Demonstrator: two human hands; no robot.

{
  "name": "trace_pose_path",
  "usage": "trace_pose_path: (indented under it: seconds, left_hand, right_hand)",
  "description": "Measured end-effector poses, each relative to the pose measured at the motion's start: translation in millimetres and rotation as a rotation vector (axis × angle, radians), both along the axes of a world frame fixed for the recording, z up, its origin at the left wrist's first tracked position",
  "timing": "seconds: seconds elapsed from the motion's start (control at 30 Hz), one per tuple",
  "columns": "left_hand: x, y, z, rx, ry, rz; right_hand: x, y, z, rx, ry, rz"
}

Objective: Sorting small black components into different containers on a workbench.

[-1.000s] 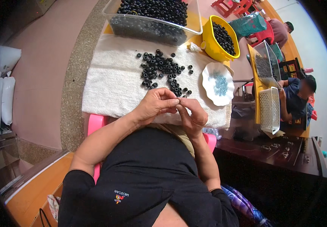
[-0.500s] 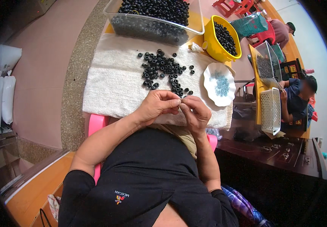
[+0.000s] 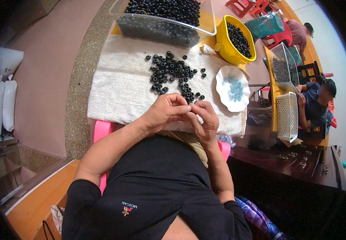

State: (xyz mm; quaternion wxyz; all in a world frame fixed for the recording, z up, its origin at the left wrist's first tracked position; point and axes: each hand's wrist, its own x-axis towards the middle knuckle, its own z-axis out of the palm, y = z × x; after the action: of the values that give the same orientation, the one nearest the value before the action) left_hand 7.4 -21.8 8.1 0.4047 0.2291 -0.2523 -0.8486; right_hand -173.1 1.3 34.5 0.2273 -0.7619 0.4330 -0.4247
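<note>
My left hand (image 3: 165,112) and my right hand (image 3: 203,119) meet fingertip to fingertip over the near edge of a white towel (image 3: 117,86). Each has thumb and forefinger pinched together; whatever lies between them is too small and covered to make out. Just beyond the fingers is a loose pile of small round black pieces with holes (image 3: 171,70), like beads. To the right of the pile, a scalloped white dish (image 3: 224,100) holds many tiny pale-blue bits.
A clear plastic bin (image 3: 161,30) full of black pieces stands at the far side, with a yellow basin (image 3: 223,48) of them beside it. A crumpled tissue (image 3: 208,50) lies between. At right, another person (image 3: 315,104) sits by a white perforated basket (image 3: 287,120).
My right hand has shifted slightly left, its fingers now bent differently and a gap showing between thumb and forefinger. My left hand stays nearly in place.
</note>
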Motion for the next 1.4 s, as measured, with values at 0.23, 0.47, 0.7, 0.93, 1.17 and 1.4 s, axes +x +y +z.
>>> trace_pose_path:
  seconds: [0.23, 0.47, 0.7, 0.93, 1.17, 1.4]
  left_hand:
    - [-1.5, -1.2, -1.9, -0.010, 0.046, 0.031]
    - [-0.5, -2.1, -3.6, -0.035, -0.028, 0.050]
    - [4.7, -8.4, -3.8, -0.032, -0.015, 0.137]
    - [7.8, -12.0, -5.0, -0.010, -0.013, 0.185]
    - [11.8, -14.3, -5.6, 0.001, 0.000, 0.227]
    - [13.6, -18.5, -3.6, -0.005, 0.000, 0.309]
  right_hand:
    - [10.7, 6.2, -5.6, -0.105, 0.045, -0.096]
    - [-27.8, -18.8, 16.4, -0.046, 0.021, -0.085]
    - [-37.9, -35.9, 16.4, 0.006, 0.478, -0.119]
    - [-39.9, -41.5, 10.8, -0.017, 0.576, -0.103]
    - [-28.5, -41.3, 15.2, -0.067, 0.608, -0.095]
    - [-25.7, -44.5, 15.3, -0.053, 0.620, -0.089]
